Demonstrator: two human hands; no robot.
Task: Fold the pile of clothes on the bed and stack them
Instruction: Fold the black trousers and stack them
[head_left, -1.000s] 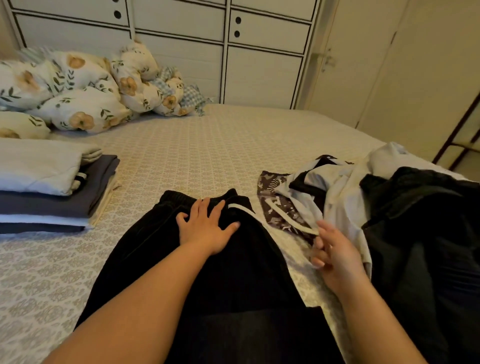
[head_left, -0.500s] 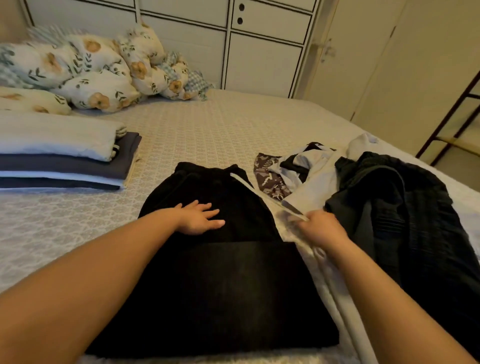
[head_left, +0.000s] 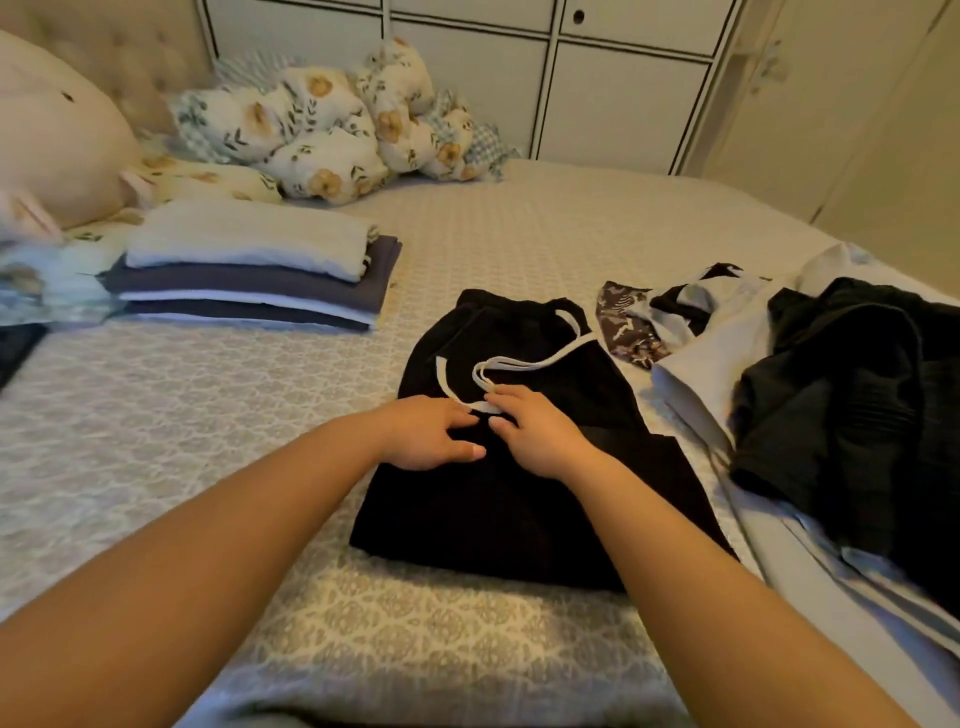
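Observation:
A black garment, folded over on itself, lies in the middle of the bed. Its white drawstring loops across the top of it. My left hand rests flat on the black fabric with relaxed fingers, its fingertips next to the cord's end. My right hand is just to the right and pinches the end of the drawstring between thumb and fingers. A stack of folded clothes, white on top of grey and dark layers, sits at the left. The unfolded pile of dark, pale and patterned clothes lies at the right.
Floral pillows and a large plush cushion crowd the head of the bed at the back left. White cabinet doors stand behind the bed. The patterned bedspread shows between the stack and the black garment.
My right hand has brought the drawstring from the right side onto the top of the black garment. My left hand shifted slightly right to meet it. The camera view turned left.

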